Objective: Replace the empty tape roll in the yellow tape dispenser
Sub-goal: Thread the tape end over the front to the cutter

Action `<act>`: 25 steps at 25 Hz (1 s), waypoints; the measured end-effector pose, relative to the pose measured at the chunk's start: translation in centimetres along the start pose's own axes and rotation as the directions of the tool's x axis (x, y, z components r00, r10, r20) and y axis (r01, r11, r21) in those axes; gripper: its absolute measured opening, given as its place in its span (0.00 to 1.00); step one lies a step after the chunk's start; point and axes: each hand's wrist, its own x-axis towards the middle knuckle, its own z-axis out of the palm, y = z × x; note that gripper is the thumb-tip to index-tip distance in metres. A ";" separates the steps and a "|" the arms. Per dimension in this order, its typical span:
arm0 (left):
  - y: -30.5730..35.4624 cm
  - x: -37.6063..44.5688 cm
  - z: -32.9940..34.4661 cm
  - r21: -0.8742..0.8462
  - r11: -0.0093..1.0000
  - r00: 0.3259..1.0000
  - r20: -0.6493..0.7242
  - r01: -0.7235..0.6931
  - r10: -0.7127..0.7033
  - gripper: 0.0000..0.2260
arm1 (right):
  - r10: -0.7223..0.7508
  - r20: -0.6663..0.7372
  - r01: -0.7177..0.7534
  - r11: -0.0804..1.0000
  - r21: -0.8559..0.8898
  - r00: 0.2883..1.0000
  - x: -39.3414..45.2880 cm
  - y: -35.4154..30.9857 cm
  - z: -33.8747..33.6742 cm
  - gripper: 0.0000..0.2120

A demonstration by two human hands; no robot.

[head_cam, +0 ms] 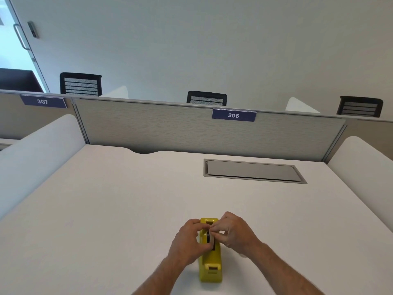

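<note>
**Both hands on tape roll at yellow dispenser, near desk edge**

White desk (106, 199) fills most of the view, bare apart from the task items. Grey partition panel (191, 128) stands along its far edge, with a blue "306" tag (233, 115) on top and a "307" tag (43, 101) on the neighbouring panel. White curved side dividers flank the desk left (38, 154) and right (361, 165). Three black mesh chair backs show beyond the partition. Grey cable hatch (253, 170) is set flush in the desk, far right, well apart from the hands.

Yellow tape dispenser (210, 265) sits on the desk near the front edge, lengthwise toward the person. Left hand (189, 241) and right hand (234, 231) meet over its middle slot, covering much of the body. Fingers of both hands are pinched together on a small tape roll (208, 236) with dark core, held upright at the slot. Whether the roll is seated inside, cannot tell; the hands block the view.
</note>
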 end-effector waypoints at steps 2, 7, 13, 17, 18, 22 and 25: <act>0.0 0.1 -0.1 -0.004 1.000 1.000 0.007 0.003 -0.003 0.25 | -0.033 0.014 0.034 0.999 -0.023 0.999 -0.2 0.1 0.1 0.08; 0.0 0.1 -0.1 0.004 1.000 1.000 0.015 0.006 -0.006 0.26 | -0.104 0.027 0.105 0.993 -0.062 0.994 -0.3 0.1 0.4 0.06; -0.2 0.1 0.0 -0.009 1.000 1.000 0.007 -0.007 0.007 0.25 | -0.095 0.017 0.095 0.995 -0.018 0.995 -0.4 0.4 0.3 0.08; -0.3 0.1 0.0 -0.008 1.000 1.000 0.007 -0.005 0.005 0.24 | -0.088 0.008 0.088 0.996 -0.010 0.996 -0.4 0.4 0.2 0.10; -0.3 0.1 0.0 -0.008 1.000 1.000 0.008 -0.001 0.001 0.24 | -0.079 0.002 0.079 0.997 -0.006 0.997 -0.3 0.4 0.2 0.10; -0.4 0.2 0.1 -0.011 1.000 1.000 0.010 0.010 -0.010 0.25 | -0.055 0.000 0.055 0.998 -0.007 0.998 0.0 0.4 0.2 0.08; -0.4 0.2 0.1 -0.012 1.000 1.000 0.011 0.014 -0.014 0.25 | -0.047 -0.001 0.047 0.999 -0.014 0.999 0.1 0.4 0.2 0.07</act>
